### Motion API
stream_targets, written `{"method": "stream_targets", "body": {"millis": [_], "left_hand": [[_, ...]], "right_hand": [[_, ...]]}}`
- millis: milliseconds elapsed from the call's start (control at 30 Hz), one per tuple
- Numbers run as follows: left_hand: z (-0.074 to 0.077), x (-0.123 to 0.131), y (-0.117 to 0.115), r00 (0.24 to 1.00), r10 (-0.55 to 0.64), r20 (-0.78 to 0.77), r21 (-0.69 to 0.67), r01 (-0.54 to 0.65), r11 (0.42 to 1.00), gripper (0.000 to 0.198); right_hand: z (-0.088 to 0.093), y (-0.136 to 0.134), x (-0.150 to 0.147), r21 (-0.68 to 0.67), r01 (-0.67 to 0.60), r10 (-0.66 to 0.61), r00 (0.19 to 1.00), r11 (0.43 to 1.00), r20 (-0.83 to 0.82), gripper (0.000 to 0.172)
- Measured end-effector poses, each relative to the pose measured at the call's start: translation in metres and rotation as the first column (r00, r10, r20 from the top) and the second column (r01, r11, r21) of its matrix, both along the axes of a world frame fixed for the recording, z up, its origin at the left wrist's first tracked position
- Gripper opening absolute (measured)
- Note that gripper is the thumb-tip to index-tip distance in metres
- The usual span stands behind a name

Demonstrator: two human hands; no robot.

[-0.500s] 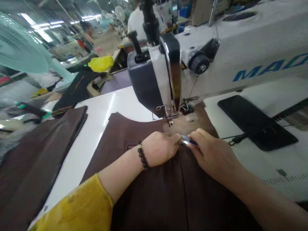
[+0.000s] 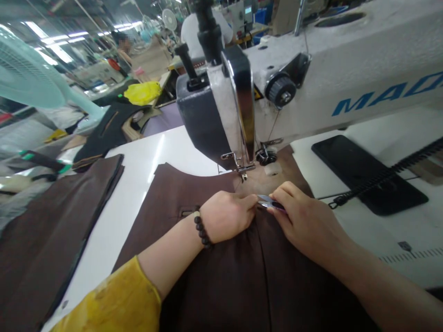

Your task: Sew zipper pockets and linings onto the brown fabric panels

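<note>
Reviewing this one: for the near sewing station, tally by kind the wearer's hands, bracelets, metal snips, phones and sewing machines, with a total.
Hands: 2 (left hand, right hand)
Bracelet: 1
Metal snips: 1
Phone: 1
Sewing machine: 1
Total: 6

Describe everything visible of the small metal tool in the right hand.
The small metal tool looks like thread snips, with shiny silvery blades and a darker part by the grip. Held in the right hand, it points toward the left hand, over brown cloth. The grip hides most of its handle; whether it touches the cloth is unclear.
</note>
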State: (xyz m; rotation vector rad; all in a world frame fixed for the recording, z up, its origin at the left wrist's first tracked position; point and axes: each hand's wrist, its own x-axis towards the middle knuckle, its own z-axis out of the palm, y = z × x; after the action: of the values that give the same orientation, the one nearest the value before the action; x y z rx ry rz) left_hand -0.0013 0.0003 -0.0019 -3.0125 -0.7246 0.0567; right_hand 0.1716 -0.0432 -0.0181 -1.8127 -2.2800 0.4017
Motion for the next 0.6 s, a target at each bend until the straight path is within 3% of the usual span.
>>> {"method": "stream_targets", "body": {"millis": [167, 367, 600], "left_hand": [[-0.002, -0.001, 0.003, 0.999, -0.029, 0.025, 0.02, 0.029, 0.999, 0.028], [-0.011, -0.015, -0.001, 0.966, 0.093, 0.243, 0.018, -0.1, 0.995, 0.022], [-0.01, -0.017, -0.004, 0.948, 0.142, 0.284, -0.053, -0.132, 0.99, 0.019]], "right_hand": [[0.0, 0.0, 0.0, -0.009, -0.006, 0.006, 1.0, 1.0, 0.002, 0.006], [0.0, -0.001, 0.0, -0.011, -0.004, 0.004, 1.0, 1.0, 0.012, 0.008], [0.0, -0.002, 0.003, -0.018, -0.071, 0.07, 0.997, 0.997, -0.046, 0.007]]}}
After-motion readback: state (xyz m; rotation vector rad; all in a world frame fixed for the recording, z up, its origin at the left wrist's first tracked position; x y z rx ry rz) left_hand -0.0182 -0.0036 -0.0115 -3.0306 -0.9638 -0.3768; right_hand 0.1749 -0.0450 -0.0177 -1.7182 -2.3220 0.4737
